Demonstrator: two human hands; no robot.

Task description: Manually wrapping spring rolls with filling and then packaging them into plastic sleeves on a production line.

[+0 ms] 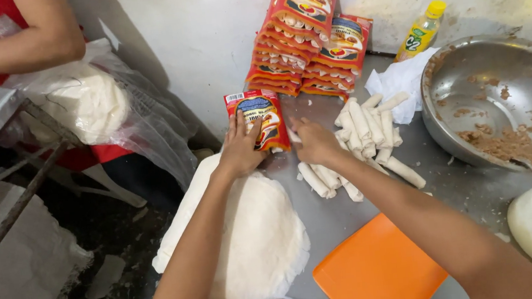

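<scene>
My left hand [240, 147] grips a red and yellow plastic packet [259, 119] by its lower left side, holding it upright on the metal table [325, 218]. At the packet's mouth, my right hand [314, 140] holds a white rolled wrapper, mostly hidden by the fingers. Several white rolls [368, 130] lie piled just right of that hand, and more rolls [324, 179] lie under my right wrist.
Filled red packets [304, 42] are stacked against the wall. A steel bowl [501, 91] with brown filling sits at right, beside a white cloth [399, 81] and a small yellow bottle [422, 29]. Wrapper stacks [258, 235] and an orange board [378, 269] lie near me. Another person's arm [22, 43] is at top left.
</scene>
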